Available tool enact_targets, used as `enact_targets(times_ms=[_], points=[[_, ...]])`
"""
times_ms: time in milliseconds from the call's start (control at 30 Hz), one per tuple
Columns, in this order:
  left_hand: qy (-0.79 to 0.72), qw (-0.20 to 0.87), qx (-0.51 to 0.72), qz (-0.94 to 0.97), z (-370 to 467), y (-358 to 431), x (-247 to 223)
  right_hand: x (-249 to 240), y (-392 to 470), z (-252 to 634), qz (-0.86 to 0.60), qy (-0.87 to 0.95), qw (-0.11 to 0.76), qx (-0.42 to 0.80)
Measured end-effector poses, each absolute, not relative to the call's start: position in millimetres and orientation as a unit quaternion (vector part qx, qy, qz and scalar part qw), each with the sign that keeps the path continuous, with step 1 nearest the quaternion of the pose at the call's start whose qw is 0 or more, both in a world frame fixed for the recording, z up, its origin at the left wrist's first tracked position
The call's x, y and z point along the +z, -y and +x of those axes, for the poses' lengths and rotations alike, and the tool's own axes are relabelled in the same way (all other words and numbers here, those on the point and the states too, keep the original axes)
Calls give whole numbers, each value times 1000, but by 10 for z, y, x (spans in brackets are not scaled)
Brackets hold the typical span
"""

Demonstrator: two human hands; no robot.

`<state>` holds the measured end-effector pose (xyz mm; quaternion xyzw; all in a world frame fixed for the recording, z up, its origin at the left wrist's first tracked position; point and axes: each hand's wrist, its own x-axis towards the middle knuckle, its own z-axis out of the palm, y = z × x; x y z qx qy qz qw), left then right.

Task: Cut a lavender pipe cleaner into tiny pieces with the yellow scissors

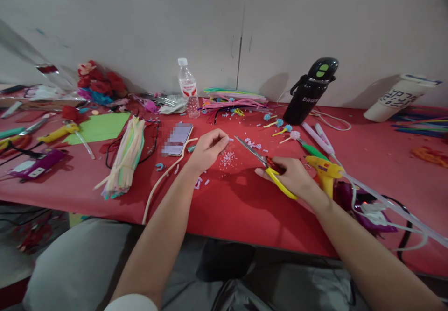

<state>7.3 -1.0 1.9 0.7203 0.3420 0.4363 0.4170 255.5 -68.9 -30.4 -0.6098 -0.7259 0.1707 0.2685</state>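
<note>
My left hand [209, 148] is closed in a pinch on a small pale pink piece [230, 139] that sticks out past the fingertips. Scissors with yellow and dark handles [280, 182] sit in my right hand [294, 174]. Their blades [250, 150] point up and left toward the left fingertips, apart from the piece; the blades look nearly closed. Below the left fingertips lies a scatter of tiny pink clippings [228, 159]. Short lilac pieces [252, 144] lie beyond the blades, and more lilac pieces [199, 183] rest near my left wrist.
A phone [178, 139] and a bundle of pale pipe cleaners [125, 157] lie to the left. A yellow glue gun [325, 171] stands by my right forearm. Behind are a plastic bottle [189, 89], a black flask [310, 91], small pompom-topped stems [279, 123] and a white cup [399, 97].
</note>
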Motion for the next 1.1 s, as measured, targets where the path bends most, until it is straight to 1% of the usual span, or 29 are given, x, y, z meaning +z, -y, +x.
enact_targets(times_ms=[567,1100], points=[[-371,337,431,751,79,13,3,-300,691,2543,-608,727,265,175],[-373,330,427,755,83,22,9,-310,689,2545,-604,729,266,183]])
